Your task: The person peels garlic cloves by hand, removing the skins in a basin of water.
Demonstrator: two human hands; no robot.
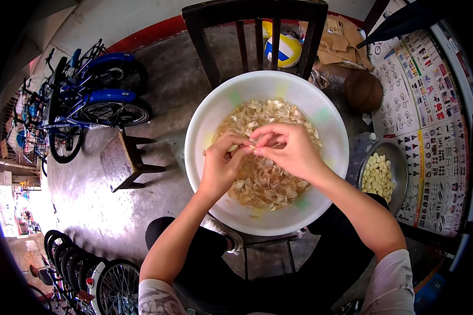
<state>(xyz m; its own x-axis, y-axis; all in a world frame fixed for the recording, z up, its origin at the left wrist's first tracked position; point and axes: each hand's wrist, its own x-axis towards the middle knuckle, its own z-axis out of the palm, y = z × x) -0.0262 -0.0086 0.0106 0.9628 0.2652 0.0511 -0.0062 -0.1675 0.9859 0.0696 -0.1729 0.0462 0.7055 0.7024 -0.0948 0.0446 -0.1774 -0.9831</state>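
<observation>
Head view: grey floor (171, 100), bicycles (110, 96), white basin (197, 142).

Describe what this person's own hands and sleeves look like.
The left hand and right hand are gloveless, with no watch or bracelet visible on either wrist. The left sleeve and right sleeve are pale with a greyish print, leaving both forearms uncovered.

There are two hands (223, 160), one white basin (268, 223) and one metal bowl (401, 170). One basketball (363, 91) and one slatted chair (209, 52) show.
</observation>
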